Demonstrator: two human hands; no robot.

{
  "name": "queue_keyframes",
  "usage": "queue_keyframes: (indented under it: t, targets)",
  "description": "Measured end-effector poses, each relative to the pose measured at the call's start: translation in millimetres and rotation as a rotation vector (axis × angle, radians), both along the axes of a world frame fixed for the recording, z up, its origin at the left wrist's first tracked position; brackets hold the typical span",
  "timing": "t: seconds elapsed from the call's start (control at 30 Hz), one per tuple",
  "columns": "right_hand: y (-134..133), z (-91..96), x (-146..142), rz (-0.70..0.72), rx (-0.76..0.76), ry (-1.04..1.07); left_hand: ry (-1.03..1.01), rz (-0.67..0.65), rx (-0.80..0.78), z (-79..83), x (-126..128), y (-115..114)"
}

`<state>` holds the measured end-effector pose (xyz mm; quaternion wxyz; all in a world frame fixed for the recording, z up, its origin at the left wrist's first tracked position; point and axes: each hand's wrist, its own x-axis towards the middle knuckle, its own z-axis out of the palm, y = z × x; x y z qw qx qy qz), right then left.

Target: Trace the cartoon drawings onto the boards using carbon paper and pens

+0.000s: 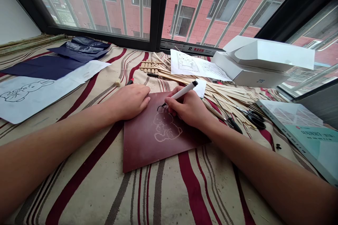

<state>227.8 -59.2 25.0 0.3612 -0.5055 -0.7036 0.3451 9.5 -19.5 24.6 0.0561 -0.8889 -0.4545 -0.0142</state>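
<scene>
A dark red-brown board (142,147) lies on the striped cloth, with a pale rabbit-like outline (167,130) on it. My right hand (188,107) is closed around a white marker pen (185,90). The pen's dark tip touches the board at the top of the outline, where a short black line (161,106) shows. My left hand (129,102) rests with curled fingers on the board's upper left edge, covering that corner. Just beyond it a black-and-red object (130,81) lies partly hidden.
Left lies a paper with a rabbit drawing (29,95) beside dark blue sheets (47,66). Behind the board are wooden strips (227,93) and a printed sheet (198,66). On the right are scissors (255,117), a white box (261,72) and a book (308,133). A barred window (155,10) stands behind.
</scene>
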Motion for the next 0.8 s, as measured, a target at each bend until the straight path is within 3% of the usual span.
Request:
queue_keyframes:
  t: [0.8]
  targets:
    - [-6.8, 1.1, 5.5, 0.073, 0.010, 0.026, -0.015, 0.001, 0.001, 0.7, -0.3, -0.9]
